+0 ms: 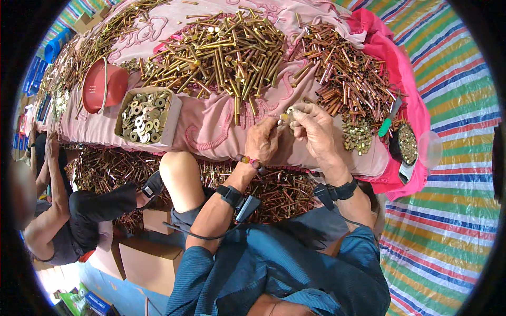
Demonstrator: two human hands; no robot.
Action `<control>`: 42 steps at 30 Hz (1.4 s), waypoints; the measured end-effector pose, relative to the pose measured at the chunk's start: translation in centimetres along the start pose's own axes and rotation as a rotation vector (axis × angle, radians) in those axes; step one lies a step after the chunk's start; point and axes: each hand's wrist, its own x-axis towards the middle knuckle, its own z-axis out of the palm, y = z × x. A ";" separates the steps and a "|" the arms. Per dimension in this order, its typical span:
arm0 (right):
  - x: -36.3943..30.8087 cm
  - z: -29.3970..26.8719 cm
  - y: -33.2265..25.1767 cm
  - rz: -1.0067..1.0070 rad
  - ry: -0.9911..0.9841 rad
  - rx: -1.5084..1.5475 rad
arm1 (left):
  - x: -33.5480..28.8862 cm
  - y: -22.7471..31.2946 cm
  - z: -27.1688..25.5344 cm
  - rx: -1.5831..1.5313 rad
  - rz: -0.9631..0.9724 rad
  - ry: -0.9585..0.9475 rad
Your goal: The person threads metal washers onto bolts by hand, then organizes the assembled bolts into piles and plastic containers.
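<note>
Over pink cloth (192,105) — left hand (261,139) and right hand (318,130); striped sheeting (448,226) alongside.

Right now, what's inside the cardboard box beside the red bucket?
The cardboard box holds a heap of flat metal washers; whatever lies beneath the top ones is covered.

A wide fisheye looks steeply down from head height over the blue shirt (232,268), bottom centre. The left hand (262,139) and right hand (316,130) appear near, mid-frame.
</note>
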 end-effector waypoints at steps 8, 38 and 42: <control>-0.2 -0.7 -0.1 -0.122 0.074 -0.158 | 0.1 -0.2 0.2 -0.031 -0.004 0.063; 0.1 0.5 -0.5 -0.119 -0.117 -0.275 | 0.2 0.8 -0.3 0.249 0.407 -0.058; -0.1 1.1 -0.4 -0.212 -0.087 -0.311 | 0.1 0.9 -0.5 0.236 0.373 -0.114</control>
